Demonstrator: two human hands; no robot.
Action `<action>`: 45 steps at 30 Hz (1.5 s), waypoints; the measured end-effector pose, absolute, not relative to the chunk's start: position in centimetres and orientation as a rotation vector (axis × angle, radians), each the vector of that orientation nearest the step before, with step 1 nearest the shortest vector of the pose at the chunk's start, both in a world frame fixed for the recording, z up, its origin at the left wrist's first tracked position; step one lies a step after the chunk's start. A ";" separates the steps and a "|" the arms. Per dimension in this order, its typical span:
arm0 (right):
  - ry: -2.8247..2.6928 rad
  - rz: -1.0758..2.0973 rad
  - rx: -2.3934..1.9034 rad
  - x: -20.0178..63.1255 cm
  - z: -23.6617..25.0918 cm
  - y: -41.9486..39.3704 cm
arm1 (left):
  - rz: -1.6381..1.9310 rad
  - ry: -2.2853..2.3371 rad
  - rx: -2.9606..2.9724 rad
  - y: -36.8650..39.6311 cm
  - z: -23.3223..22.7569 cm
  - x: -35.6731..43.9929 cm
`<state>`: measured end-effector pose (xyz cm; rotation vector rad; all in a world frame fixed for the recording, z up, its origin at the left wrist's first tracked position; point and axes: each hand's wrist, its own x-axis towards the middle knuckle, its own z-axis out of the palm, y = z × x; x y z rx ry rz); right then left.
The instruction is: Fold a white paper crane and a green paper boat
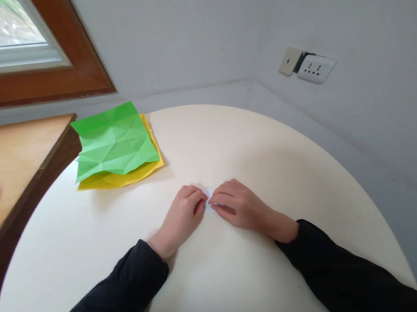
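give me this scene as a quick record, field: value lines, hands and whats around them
surface: round cream table
left hand: left hand curled, knuckles up, resting on the table
right hand: right hand curled, fingertips meeting the left hand's
between the hands: a small white scrap, too small to identify
paper: creased green sheet lying on a yellow sheet, beyond the left hand, apart from both hands
sleeves: dark, on both arms
surroundings: wooden desk at left, window above it, wall socket at right

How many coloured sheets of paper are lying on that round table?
2. A creased green paper sheet lies on top of a yellow paper sheet at the far left of the round cream table. More could be hidden underneath.
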<state>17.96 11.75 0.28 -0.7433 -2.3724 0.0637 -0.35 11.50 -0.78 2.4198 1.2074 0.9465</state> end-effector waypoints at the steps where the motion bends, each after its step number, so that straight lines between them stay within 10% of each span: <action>1: -2.387 0.125 -0.727 18.1 0.3 11.5 | 0.945 1.203 2.405 11.5 -0.7 -0.4; 45: -2.233 0.250 -1.134 18.0 -0.8 11.6 | 0.834 1.133 2.299 11.7 0.0 -1.3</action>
